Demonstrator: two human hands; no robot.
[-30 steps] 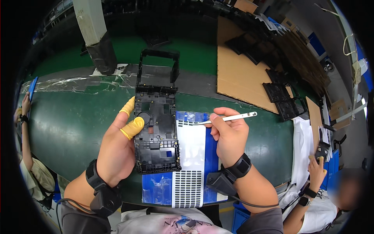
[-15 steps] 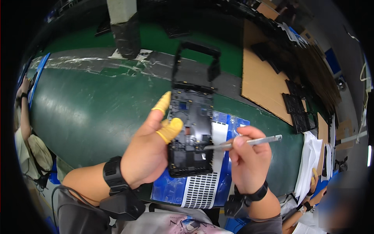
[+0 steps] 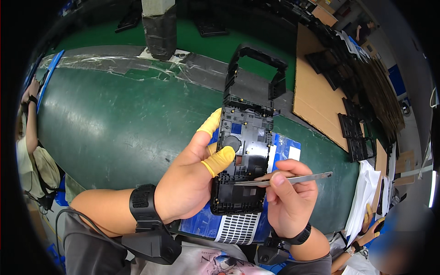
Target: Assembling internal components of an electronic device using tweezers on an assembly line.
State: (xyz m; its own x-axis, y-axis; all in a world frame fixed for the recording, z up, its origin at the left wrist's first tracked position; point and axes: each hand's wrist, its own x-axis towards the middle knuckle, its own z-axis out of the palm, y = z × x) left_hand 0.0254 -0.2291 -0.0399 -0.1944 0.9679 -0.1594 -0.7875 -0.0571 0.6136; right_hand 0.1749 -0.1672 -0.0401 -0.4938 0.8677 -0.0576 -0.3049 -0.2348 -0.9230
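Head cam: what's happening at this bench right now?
A person's left hand, with yellow finger cots on thumb and forefinger, holds a black plastic frame upright over the green bench. The right hand holds metal tweezers, tips at the frame's lower part. A blue sheet lies beneath.

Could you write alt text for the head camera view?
A left hand with yellow finger cots holds a black plastic frame upright over a green belt, while the right hand brings metal tweezers to its lower part.
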